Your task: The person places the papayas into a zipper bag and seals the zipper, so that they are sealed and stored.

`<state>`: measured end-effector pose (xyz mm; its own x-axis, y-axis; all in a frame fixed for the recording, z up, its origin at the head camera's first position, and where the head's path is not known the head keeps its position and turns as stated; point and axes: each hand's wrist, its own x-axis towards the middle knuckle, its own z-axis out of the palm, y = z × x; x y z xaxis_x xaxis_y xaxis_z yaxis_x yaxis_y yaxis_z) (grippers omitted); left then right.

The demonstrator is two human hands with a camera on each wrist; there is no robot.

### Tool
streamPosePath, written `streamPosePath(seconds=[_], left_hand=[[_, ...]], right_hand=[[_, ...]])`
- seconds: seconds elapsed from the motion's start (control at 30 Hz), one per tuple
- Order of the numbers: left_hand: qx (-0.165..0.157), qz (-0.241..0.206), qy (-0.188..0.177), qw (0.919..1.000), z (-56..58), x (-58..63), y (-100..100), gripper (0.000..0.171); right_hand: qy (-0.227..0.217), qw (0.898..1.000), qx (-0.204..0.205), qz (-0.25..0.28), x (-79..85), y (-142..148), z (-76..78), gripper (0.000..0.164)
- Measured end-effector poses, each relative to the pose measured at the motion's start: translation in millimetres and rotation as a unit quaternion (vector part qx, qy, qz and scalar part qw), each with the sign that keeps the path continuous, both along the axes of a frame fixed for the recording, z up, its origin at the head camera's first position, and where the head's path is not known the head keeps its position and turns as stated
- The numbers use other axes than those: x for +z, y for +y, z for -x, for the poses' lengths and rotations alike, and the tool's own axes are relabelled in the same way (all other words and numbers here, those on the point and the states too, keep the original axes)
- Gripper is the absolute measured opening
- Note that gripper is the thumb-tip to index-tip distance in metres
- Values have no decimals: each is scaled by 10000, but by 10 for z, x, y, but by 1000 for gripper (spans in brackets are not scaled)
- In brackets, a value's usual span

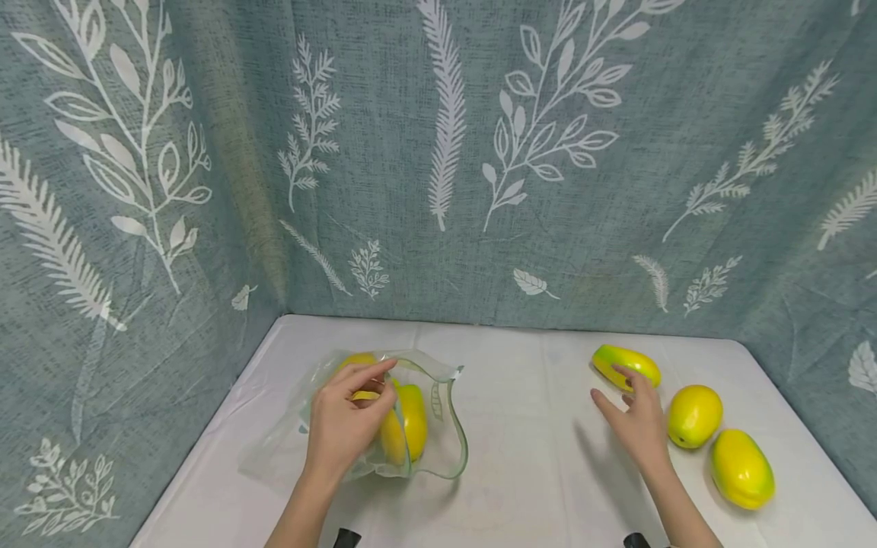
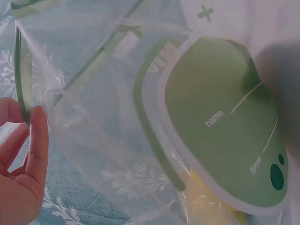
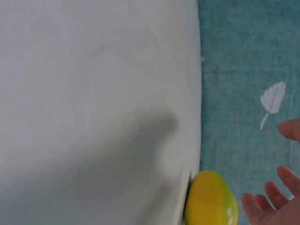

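Note:
My left hand (image 1: pixel 348 415) pinches the rim of a clear zip bag (image 1: pixel 274 449) between thumb and fingers, and the bag's mouth gapes toward the right. Inside the bag lie yellow mango-like fruits (image 1: pixel 413 418), partly hidden behind the hand. A green label (image 2: pixel 220 126) printed "name" and "time" shows on the bag in the left wrist view. My right hand (image 1: pixel 637 422) hangs over the table with fingers spread and nothing held. Its fingertips overlap a yellow-green mango-like fruit (image 1: pixel 625 365) in the head view; in the right wrist view that fruit (image 3: pixel 210 201) appears beside the fingers.
Two more yellow-green fruits (image 1: pixel 695 415) (image 1: pixel 743 468) lie on the table to the right of my right hand. A white cloth covers the table (image 1: pixel 507 426). Blue-green curtains (image 1: pixel 411 266) with white leaf prints stand behind the table and along both sides.

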<state>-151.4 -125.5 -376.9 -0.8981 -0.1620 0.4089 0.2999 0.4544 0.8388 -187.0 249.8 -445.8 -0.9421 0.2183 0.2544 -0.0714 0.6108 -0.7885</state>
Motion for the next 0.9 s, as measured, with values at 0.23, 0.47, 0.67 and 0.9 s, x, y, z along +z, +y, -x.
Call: streamPosePath(seconds=[0.23, 0.47, 0.67, 0.9], left_hand=[[-13, -411, -161, 9990, 10, -18, -25, 31], [-79, -712, -233, 9972, 15, -15, -35, 31], [-150, -915, -333, 9951, 3, -11, -40, 30], [-186, -1025, -371, 9939, 7, -28, -44, 31]], right_hand=[[216, 9979, -491, -370, 11, 158, 147, 60], [68, 9966, -660, -492, -14, 262, 250, 66], [-259, 9954, -730, -572, -20, 342, 342, 73], [-706, 9924, -655, -770, -76, 441, 439, 79]])
